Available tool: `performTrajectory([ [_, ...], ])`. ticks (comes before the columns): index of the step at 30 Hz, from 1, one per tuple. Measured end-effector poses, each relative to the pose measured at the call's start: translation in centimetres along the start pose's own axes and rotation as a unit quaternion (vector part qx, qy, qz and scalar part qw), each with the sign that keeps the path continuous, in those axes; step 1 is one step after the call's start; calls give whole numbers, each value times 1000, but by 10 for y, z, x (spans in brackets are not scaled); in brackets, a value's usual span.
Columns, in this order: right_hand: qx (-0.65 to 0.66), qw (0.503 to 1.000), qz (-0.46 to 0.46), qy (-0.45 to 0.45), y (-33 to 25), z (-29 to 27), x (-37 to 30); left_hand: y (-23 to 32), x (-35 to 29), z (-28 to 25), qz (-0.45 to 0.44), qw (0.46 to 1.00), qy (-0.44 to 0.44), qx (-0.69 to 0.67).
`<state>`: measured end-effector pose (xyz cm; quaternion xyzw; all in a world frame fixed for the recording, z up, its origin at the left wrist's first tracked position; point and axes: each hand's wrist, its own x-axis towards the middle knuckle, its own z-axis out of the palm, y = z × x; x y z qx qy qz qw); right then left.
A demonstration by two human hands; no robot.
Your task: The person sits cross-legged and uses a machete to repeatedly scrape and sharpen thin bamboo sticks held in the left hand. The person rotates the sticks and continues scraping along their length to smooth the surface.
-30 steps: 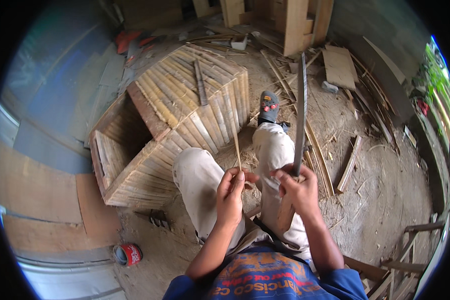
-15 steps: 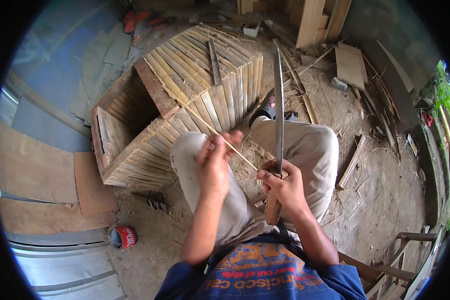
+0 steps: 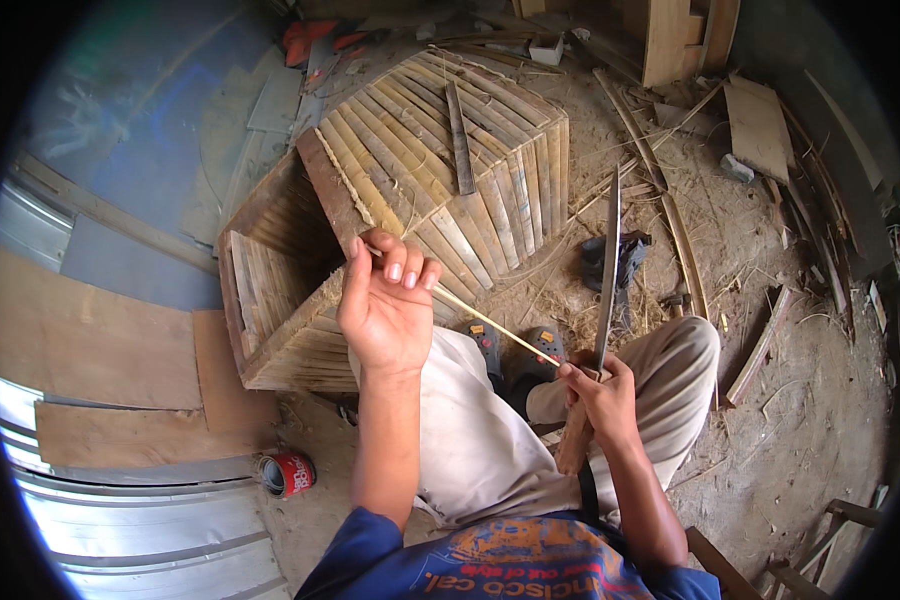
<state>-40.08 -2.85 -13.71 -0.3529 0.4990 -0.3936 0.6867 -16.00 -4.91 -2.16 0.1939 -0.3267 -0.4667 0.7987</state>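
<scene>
My left hand (image 3: pixel 385 315) is raised with its palm toward me. Its fingers curl around a thin, pale bamboo strip (image 3: pixel 495 326), whose far end is hidden by the hand. From there the strip slants down to my right hand (image 3: pixel 608 398), where thumb and finger pinch its near end. That same right hand grips the wooden handle (image 3: pixel 574 445) of a machete. The long blade (image 3: pixel 610 270) points up and away, close beside the strip's end. Just beyond my left hand stands a large, box-like frame clad in bamboo slats (image 3: pixel 510 215), with a dark opening.
A flat dark stick (image 3: pixel 459 140) lies across the slatted frame. A red can (image 3: pixel 288 473) stands at the lower left beside wooden boards (image 3: pixel 120 440). Long wood offcuts (image 3: pixel 678 230) and shavings litter the floor; a dark bag (image 3: pixel 618 262) lies beyond my knees.
My left hand has moved up and left along the strip and turned palm toward me. My knees have parted and my feet now show between them. The right hand keeps the machete.
</scene>
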Motion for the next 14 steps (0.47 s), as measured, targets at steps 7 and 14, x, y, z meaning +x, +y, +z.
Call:
performTrajectory([
  [7, -19, 996, -36, -75, -5, 44, 54, 107, 46, 35, 242, 958, -65, 142],
  [14, -105, 973, -47, -198, 50, 56, 75, 127, 69, 6, 365, 890, -21, 273],
])
